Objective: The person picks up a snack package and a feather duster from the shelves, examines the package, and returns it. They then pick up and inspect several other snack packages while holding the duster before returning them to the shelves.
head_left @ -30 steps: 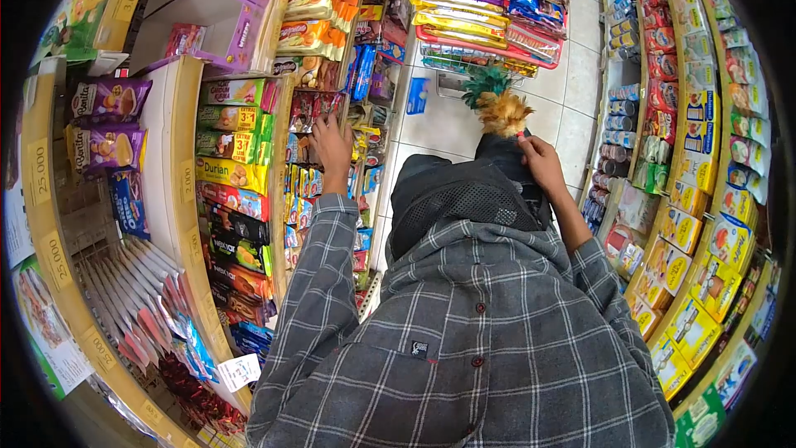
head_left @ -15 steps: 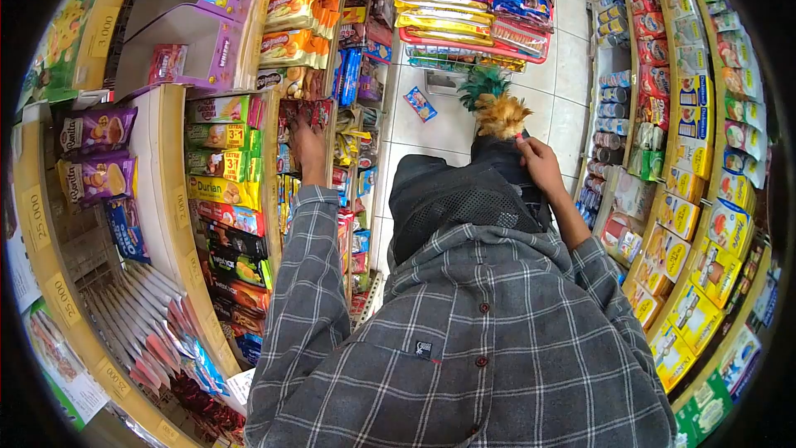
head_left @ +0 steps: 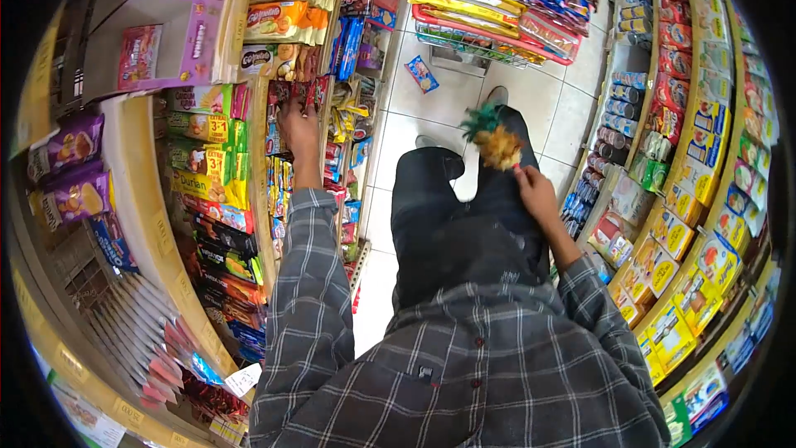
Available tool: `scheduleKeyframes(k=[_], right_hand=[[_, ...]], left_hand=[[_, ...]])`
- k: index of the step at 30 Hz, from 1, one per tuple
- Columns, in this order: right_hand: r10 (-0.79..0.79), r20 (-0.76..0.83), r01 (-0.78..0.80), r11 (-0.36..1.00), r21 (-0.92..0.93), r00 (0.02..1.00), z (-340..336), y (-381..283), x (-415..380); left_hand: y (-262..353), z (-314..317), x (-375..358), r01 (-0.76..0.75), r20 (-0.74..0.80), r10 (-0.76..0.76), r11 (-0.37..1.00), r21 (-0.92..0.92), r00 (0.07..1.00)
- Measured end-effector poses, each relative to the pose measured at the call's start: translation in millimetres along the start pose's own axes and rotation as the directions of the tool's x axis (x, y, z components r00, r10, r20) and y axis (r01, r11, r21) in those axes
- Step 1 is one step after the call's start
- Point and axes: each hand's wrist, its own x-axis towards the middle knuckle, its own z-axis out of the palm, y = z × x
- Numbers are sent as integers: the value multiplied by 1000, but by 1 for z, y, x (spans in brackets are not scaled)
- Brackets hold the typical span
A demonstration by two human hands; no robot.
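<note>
On the shelf to your left, your left hand (head_left: 297,129) touches the red packs (head_left: 300,97), fingers spread on them; whether they grip, I cannot tell. The packs lie just ahead. Your right hand (head_left: 535,191), well apart, clutches the duster (head_left: 495,141).

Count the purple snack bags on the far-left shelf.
2. One purple bag sits above, the other purple bag directly below it, both at the shelf's left edge. More may be hidden behind them or beyond the frame's dark rim.
</note>
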Motion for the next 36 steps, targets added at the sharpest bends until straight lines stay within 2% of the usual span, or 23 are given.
scheduleKeyframes(k=[2,3,6,7,10,11,14,15,18,19,22,28,32,33,36], right_hand=[[59,34,-53,988,-144,998,12,3,-2],[65,49,-54,978,-203,997,21,9,-1],[47,164,18,928,-371,985,51,45,7],[32,206,56,911,-409,978,64,60,9],[15,259,118,864,-490,966,89,81,26],[15,266,127,851,-510,964,96,81,34],[1,329,164,866,-472,944,109,87,54],[-55,329,202,878,-434,943,115,97,56],[-21,415,268,793,-547,910,128,115,59],[-48,426,298,785,-544,904,129,120,61],[-120,436,354,786,-508,892,124,127,74],[-201,423,398,798,-452,884,100,129,94],[-207,457,435,764,-477,865,95,126,102],[-172,464,399,799,-451,869,95,130,103],[-234,454,455,755,-472,860,94,128,103]], left_hand=[[7,-4,1,26,-45,-24,998,53,999],[14,-7,0,-11,-193,45,985,175,980],[9,-5,10,-7,-165,6,1000,-4,986],[18,-8,13,-64,-181,112,966,251,977],[1,15,18,-117,-79,118,993,19,990],[-2,22,17,-119,-140,122,992,28,983],[6,17,14,-131,-197,133,991,23,971],[13,10,12,-20,-127,6,994,-111,992],[10,7,6,-7,-211,-5,999,-54,978],[11,7,2,141,-95,-165,965,-220,982],[29,12,-6,56,-206,-26,988,144,978],[43,24,-23,134,-214,-136,991,-22,967],[29,25,-27,78,-203,-92,994,-74,975],[29,20,-26,76,-190,-88,995,-69,978],[34,0,-18,298,-34,-347,848,-439,937]])
